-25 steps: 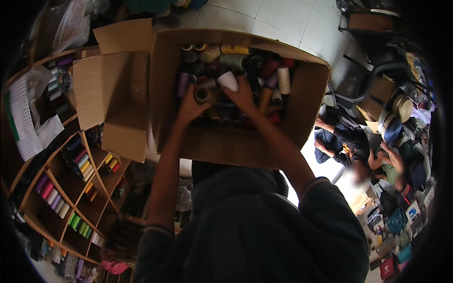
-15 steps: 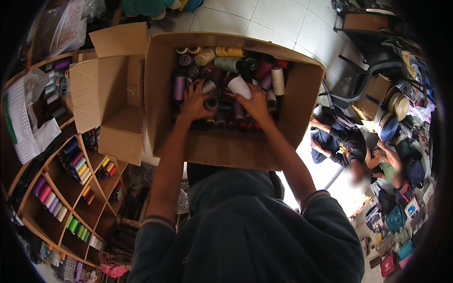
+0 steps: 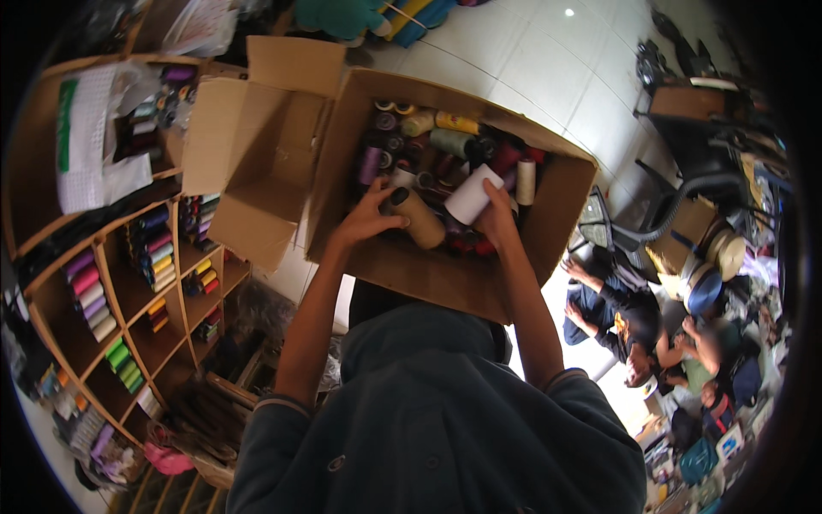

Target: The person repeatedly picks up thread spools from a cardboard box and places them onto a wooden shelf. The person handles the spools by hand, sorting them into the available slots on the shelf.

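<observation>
I see the right hand [image 3: 497, 214] grasping a white thread spool [image 3: 469, 198] by its right end, tilted above the jumbled thread spools [image 3: 449, 142], probably because that end pokes clear of them. Left hand [image 3: 368, 219] is half-curled, a tan thread spool [image 3: 421, 221] slanting just to its right; can't tell from here if it's gripped or loose. Cardboard carton [image 3: 419, 283] surrounds both, its walls presumably there to keep the pile ahead of each hand from rolling away.

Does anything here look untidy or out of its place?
Yes: the thread spools in the large box look jumbled, lying at many angles with colours mixed. This looks untidy compared with the wooden shelf, where spools sit in rows.
</observation>
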